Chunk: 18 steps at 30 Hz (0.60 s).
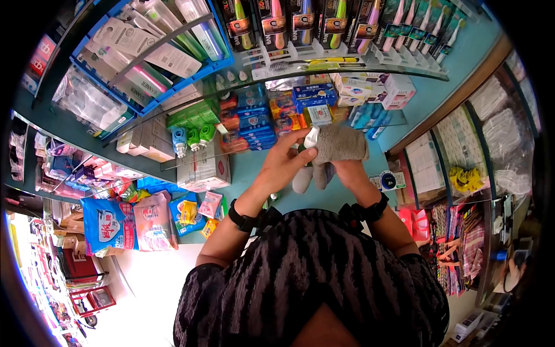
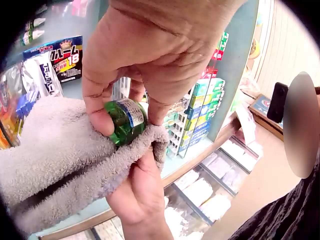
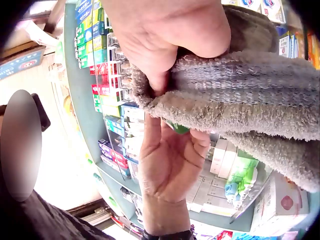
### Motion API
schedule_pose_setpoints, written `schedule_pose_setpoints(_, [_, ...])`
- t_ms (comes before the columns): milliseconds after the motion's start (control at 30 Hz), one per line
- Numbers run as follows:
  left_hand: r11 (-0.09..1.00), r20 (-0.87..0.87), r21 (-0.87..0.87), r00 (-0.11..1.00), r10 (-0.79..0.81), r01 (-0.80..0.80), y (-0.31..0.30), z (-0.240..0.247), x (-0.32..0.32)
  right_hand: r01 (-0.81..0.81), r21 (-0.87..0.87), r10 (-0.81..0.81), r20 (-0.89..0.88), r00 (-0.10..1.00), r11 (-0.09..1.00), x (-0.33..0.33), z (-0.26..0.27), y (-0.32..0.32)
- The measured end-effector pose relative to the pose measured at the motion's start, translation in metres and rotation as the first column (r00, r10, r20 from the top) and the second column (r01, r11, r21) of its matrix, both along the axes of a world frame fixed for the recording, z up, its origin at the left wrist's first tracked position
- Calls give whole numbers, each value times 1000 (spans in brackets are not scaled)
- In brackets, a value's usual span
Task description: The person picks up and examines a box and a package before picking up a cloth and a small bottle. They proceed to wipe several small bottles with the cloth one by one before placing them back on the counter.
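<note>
My left hand pinches a small green see-through bottle with a white-and-blue label, between thumb and fingers. Part of the bottle is hidden by those fingers and by a grey towel cloth against it. My right hand grips the folded cloth from below, its thumb pushed into a fold. In the right wrist view the cloth shows a fuzzy outside and a ribbed bluish-grey strip, with a bit of green between it and the left hand. Both hands are close together over the glass display.
Boxes and blue packets stand on the shelves under the hands. Toothbrush packs hang at the far side, beside a blue basket of packaged goods. Detergent bags lie at the left; a shelf of wrapped white goods stands right.
</note>
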<state>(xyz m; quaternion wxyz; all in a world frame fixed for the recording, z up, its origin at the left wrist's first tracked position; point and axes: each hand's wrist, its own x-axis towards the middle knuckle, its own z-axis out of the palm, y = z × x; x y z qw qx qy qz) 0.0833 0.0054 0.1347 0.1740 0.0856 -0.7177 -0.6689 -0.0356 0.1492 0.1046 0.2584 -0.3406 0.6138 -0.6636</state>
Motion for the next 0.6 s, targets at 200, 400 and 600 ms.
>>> schedule_pose_setpoints(200, [933, 57, 352, 994, -94, 68, -6, -4, 8, 107, 107, -23, -594, 804, 988, -8, -16, 9])
schedule_pose_setpoints(400, [882, 58, 461, 989, -137, 95, -14, -21, 24, 45, 139, 96, -851, 517, 989, -15, -29, 16])
schedule_pose_setpoints(600, [872, 189, 489, 979, -79, -24, -42, -62, 49, 28, 134, -2, -189, 982, 991, -20, -23, 29])
